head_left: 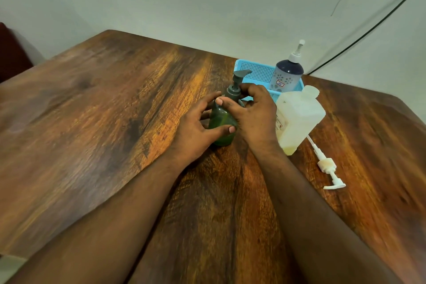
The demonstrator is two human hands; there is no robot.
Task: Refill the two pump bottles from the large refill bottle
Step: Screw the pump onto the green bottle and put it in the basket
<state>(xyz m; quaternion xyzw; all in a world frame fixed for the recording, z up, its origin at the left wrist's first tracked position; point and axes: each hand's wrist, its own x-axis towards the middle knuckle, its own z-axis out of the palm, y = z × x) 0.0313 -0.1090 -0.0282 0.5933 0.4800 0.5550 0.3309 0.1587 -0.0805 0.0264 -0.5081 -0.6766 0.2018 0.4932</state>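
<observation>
A small green pump bottle (221, 122) stands upright on the wooden table (115, 110), with its grey pump head on top. My left hand (196, 131) wraps its body from the left. My right hand (254, 113) grips the grey pump collar at the neck. Just to the right stands the large translucent refill bottle (299, 117), capped, with a little yellowish liquid at its bottom. A dark blue pump bottle (287, 76) with a white pump stands in a blue basket behind.
The blue plastic basket (258, 71) sits near the far edge by the wall. A loose white pump with its tube (326, 165) lies on the table right of the refill bottle. A black cable (368, 30) runs along the wall at the right.
</observation>
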